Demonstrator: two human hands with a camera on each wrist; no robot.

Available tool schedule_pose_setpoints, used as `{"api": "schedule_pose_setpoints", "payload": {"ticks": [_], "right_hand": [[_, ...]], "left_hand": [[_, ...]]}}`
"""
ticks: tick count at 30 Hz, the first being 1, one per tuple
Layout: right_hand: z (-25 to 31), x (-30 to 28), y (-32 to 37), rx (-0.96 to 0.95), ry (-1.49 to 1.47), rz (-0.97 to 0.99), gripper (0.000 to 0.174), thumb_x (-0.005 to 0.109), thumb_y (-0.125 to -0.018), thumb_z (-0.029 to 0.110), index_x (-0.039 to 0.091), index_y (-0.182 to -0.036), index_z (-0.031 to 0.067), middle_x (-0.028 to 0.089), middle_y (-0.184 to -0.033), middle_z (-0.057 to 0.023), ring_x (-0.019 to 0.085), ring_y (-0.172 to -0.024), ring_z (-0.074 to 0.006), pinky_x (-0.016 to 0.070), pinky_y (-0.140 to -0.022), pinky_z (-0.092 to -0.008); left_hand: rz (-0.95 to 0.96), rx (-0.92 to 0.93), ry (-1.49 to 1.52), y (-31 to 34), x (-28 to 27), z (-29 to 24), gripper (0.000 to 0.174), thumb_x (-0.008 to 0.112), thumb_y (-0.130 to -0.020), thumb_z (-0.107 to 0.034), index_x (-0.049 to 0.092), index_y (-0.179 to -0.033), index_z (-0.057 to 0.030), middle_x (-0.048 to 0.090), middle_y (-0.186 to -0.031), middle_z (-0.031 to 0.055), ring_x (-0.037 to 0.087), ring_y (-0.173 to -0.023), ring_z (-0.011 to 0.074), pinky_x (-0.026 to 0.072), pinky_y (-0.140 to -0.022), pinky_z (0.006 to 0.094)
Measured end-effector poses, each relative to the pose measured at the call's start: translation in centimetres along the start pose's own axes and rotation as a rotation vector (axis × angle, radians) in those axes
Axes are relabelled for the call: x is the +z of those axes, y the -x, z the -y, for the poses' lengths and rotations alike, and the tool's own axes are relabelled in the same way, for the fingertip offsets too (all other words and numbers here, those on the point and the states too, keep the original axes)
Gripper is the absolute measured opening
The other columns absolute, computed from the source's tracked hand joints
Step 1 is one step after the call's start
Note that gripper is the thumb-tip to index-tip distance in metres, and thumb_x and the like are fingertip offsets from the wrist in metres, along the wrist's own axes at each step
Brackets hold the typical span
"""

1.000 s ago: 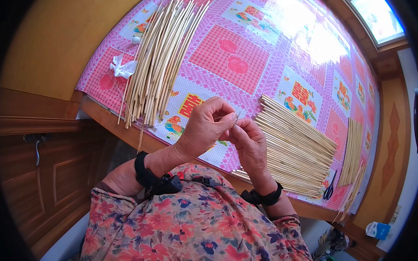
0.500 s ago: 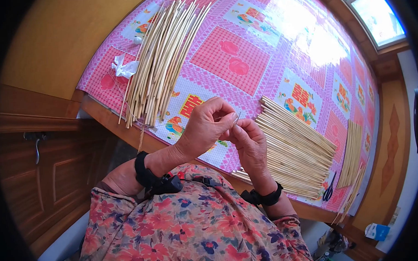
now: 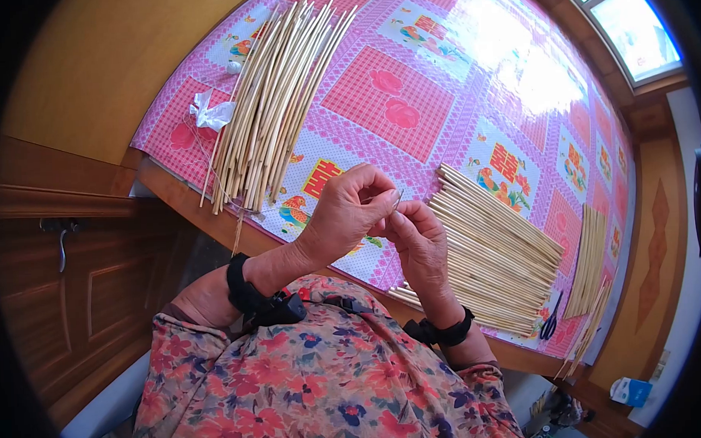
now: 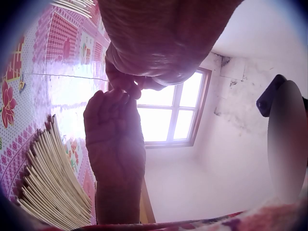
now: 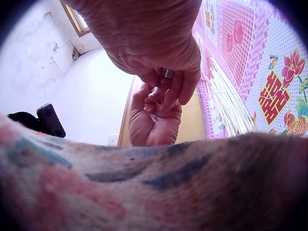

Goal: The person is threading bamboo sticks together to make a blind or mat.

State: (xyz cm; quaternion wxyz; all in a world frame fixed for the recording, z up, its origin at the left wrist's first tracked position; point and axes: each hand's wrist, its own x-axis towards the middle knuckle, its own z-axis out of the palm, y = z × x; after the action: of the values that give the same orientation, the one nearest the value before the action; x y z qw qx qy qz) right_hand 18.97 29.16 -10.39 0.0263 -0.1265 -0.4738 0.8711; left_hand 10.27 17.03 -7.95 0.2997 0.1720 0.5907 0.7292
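The left hand (image 3: 349, 213) and the right hand (image 3: 421, 243) meet fingertip to fingertip above the table's near edge. Between them is a thin, needle-like piece (image 3: 398, 199), pinched by thumb and fingers of both hands. A fine thread (image 4: 62, 75) runs from the fingers across the left wrist view; thread (image 5: 211, 93) also shows in the right wrist view. Which fingers hold the thread, I cannot tell. The right hand (image 5: 149, 33) wears a ring (image 5: 168, 73); the left hand (image 5: 155, 126) faces it, fingers curled.
Loose sticks (image 3: 273, 106) lie at the table's left, beside a white crumpled piece (image 3: 211, 112) and a small white ball (image 3: 233, 68). Sticks laid side by side (image 3: 494, 249) are right of the hands, then dark scissors (image 3: 551, 320) and a further bundle (image 3: 587, 261).
Both hands keep their pinch and pose, fingertips together. The table and its sticks have shifted very slightly in the head view.
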Motion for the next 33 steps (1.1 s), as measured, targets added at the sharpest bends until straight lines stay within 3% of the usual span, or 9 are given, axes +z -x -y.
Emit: {"api": "schedule_pose_setpoints", "payload": {"ticks": [16,18,19,22,23,27,28,30,33], "right_hand": [[0.8,0.2,0.1,-0.076,-0.069,-0.043,0.009,0.050,-0.087,0.009,0.052,-0.091,0.0009,0.060,-0.082,-0.0084,0.060,-0.077,-0.0155,0.0489,-0.073,-0.0288],[1.6,-0.1,0.2,-0.084,-0.067,-0.055,0.009,0.050,-0.087,0.009,0.052,-0.091,0.0010,0.060,-0.081,-0.0086,0.060,-0.077,-0.0161,0.0490,-0.073,-0.0293],[2.0,-0.2,0.2,-0.087,-0.066,-0.066,0.008,0.050,-0.087,0.008,0.051,-0.091,0.0011,0.060,-0.080,-0.0089,0.060,-0.076,-0.0168,0.0491,-0.072,-0.0297],[2.8,-0.6,0.5,-0.101,0.014,-0.056,0.007,0.051,-0.086,0.007,0.051,-0.091,0.0014,0.060,-0.078,-0.0090,0.060,-0.075,-0.0174,0.0489,-0.071,-0.0299],[2.8,-0.7,0.6,-0.104,0.011,-0.046,0.007,0.051,-0.086,0.006,0.051,-0.091,0.0015,0.060,-0.078,-0.0091,0.060,-0.075,-0.0174,0.0488,-0.072,-0.0300],[2.6,0.0,0.8,-0.125,0.004,-0.030,0.007,0.051,-0.086,0.006,0.051,-0.091,0.0016,0.060,-0.078,-0.0090,0.060,-0.074,-0.0176,0.0485,-0.072,-0.0303],[2.5,0.1,1.0,-0.118,0.008,-0.030,0.007,0.050,-0.086,0.006,0.050,-0.091,0.0017,0.060,-0.078,-0.0090,0.060,-0.074,-0.0177,0.0483,-0.071,-0.0302],[2.6,0.4,1.1,-0.120,0.013,-0.022,0.006,0.050,-0.085,0.005,0.050,-0.091,0.0017,0.060,-0.078,-0.0090,0.060,-0.074,-0.0178,0.0481,-0.071,-0.0301],[2.6,0.7,1.4,-0.117,0.038,-0.017,0.007,0.050,-0.085,0.005,0.050,-0.091,0.0017,0.060,-0.078,-0.0090,0.060,-0.073,-0.0178,0.0477,-0.070,-0.0295]], "left_hand": [[0.044,0.127,0.077,0.6,0.3,-2.0,0.003,0.056,-0.080,0.000,0.054,-0.080,-0.0027,0.054,-0.074,0.0014,0.050,-0.064,0.0031,0.0395,-0.051,0.0171],[0.245,0.580,-0.208,0.6,-0.1,-4.1,0.008,0.060,-0.075,0.003,0.055,-0.078,-0.0020,0.054,-0.077,0.0050,0.051,-0.065,0.0091,0.0398,-0.053,0.0208],[0.369,0.663,-0.189,1.3,0.0,-6.2,0.009,0.061,-0.072,0.005,0.058,-0.078,-0.0009,0.054,-0.076,0.0074,0.051,-0.061,0.0149,0.0401,-0.051,0.0237],[0.772,0.918,0.205,2.2,0.9,-10.7,0.005,0.059,-0.073,0.004,0.060,-0.076,0.0070,0.055,-0.072,0.0139,0.046,-0.047,0.0168,0.0340,-0.040,0.0288],[0.778,0.915,0.190,2.4,1.7,-11.6,0.005,0.059,-0.073,0.004,0.060,-0.076,0.0070,0.055,-0.072,0.0139,0.046,-0.047,0.0168,0.0340,-0.040,0.0288],[0.397,1.189,0.564,5.0,5.6,-13.0,0.029,0.052,-0.083,-0.017,0.059,-0.063,0.0028,0.051,-0.055,0.0096,0.033,-0.034,0.0089,0.0200,-0.033,0.0230],[0.394,1.178,0.565,5.1,4.7,-12.8,0.029,0.052,-0.083,-0.017,0.059,-0.063,0.0028,0.051,-0.055,0.0096,0.033,-0.034,0.0089,0.0200,-0.033,0.0230],[1.001,0.708,0.381,4.9,1.9,-12.2,0.041,0.046,-0.080,-0.039,0.043,-0.067,0.0003,0.045,-0.066,0.0139,0.046,-0.055,0.0287,0.0419,-0.063,0.0360],[0.848,0.722,0.436,5.4,2.6,-12.1,0.044,0.042,-0.080,-0.041,0.036,-0.061,-0.0015,0.042,-0.063,0.0150,0.044,-0.054,0.0317,0.0387,-0.059,0.0397]]}}
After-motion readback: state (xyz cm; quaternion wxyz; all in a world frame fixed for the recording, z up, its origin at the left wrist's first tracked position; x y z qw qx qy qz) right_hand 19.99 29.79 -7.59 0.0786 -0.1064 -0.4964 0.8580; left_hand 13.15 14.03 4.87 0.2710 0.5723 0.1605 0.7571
